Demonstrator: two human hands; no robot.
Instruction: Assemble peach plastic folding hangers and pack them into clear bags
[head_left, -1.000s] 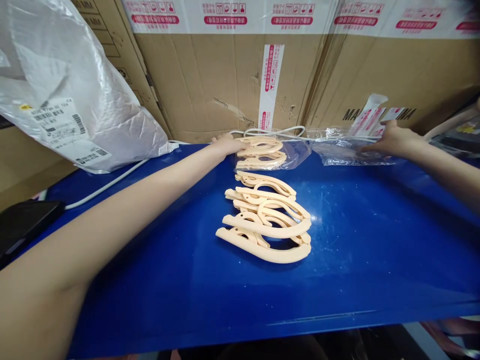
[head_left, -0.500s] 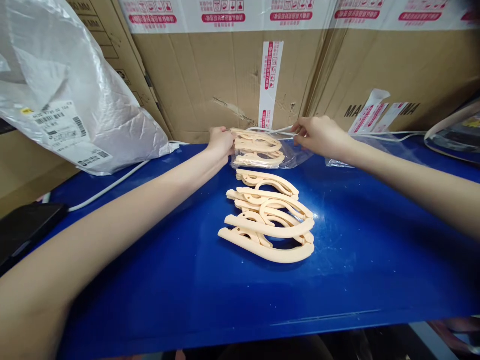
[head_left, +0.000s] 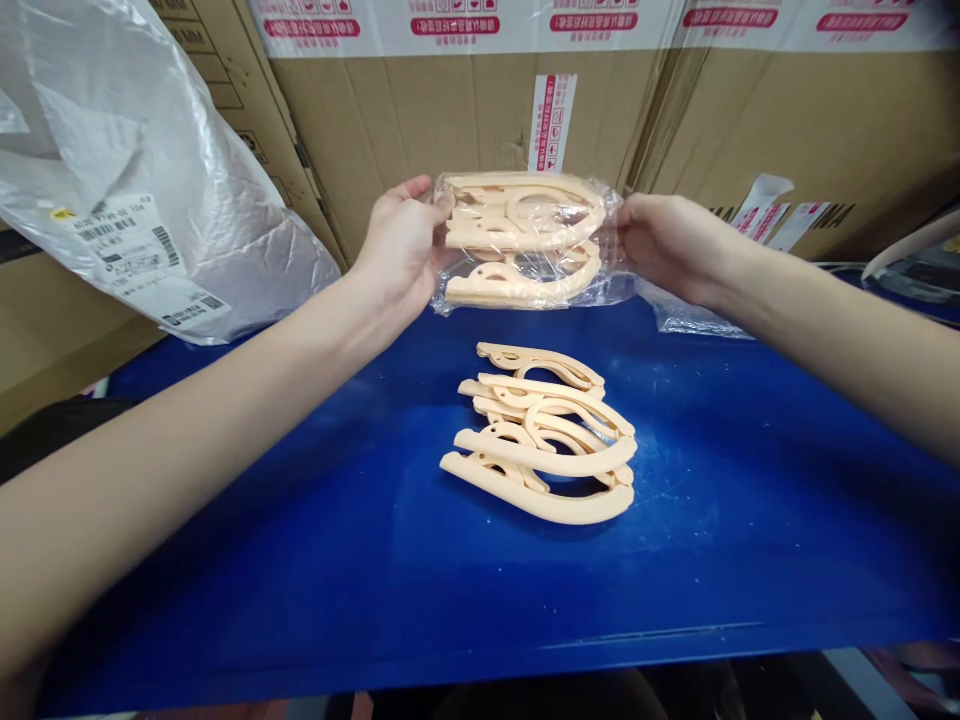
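Note:
Between my two hands hangs a clear plastic bag (head_left: 525, 240) with several cream folding hangers inside, raised above the far part of the blue table (head_left: 360, 560). My left hand (head_left: 405, 235) grips its left end, thumb toward the front. At the other end, my right hand (head_left: 667, 240) pinches the gathered plastic; some of its fingertips are hidden behind the film. Below the bag, a loose stack of cream folding hangers (head_left: 555, 510) lies on the table, their curved ends toward the right.
A silvery plastic parcel bag (head_left: 247, 230) with labels leans at the left. Large cardboard boxes (head_left: 420, 120) stand along the back. Another clear plastic bag (head_left: 690, 315) lies under my right wrist. A dark object (head_left: 52, 430) sits at the left edge, partly behind my forearm.
Both hands have lifted the bag of hangers off the table, up and toward me. My right hand has closed in on the bag's right end. The loose hangers have stayed put.

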